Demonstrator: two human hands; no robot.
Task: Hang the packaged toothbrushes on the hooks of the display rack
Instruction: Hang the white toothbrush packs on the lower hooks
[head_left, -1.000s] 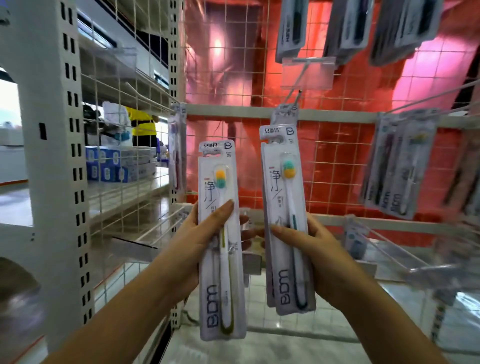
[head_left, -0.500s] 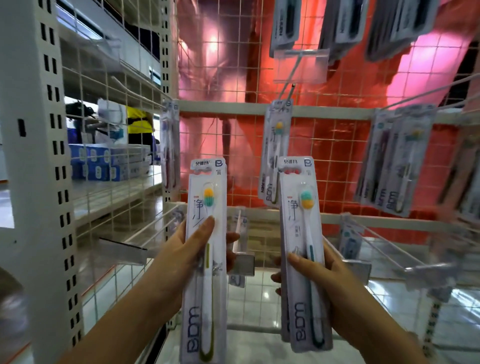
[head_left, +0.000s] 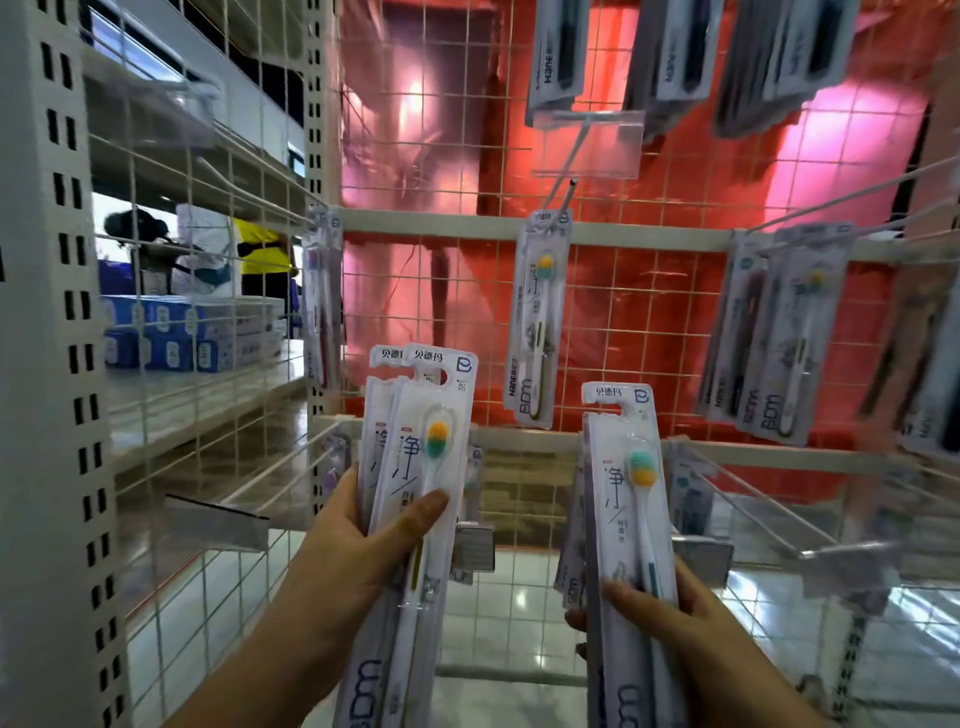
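Observation:
My left hand (head_left: 358, 561) grips two overlapping white packaged toothbrushes (head_left: 415, 499), upright, thumb across the front pack. My right hand (head_left: 670, 623) holds another packaged toothbrush (head_left: 631, 525) upright, with more packs behind it. Both sets are in front of the white wire display rack (head_left: 467, 156). One packaged toothbrush (head_left: 540, 317) hangs on a middle hook (head_left: 563, 195) above and between my hands. The hook's tip sticks out past the pack's top.
More toothbrush packs (head_left: 779, 332) hang at the right and dark packs (head_left: 670, 52) along the top row. Long bare hooks (head_left: 748, 509) with clear label holders jut out at lower right. White perforated upright (head_left: 57, 364) at left; blue boxes (head_left: 187, 332) on the shelf behind.
A pack from my right hand now hangs on the middle hook. Both hands have dropped lower and away from the hook, my right farther right. A second pack now shows in my left hand.

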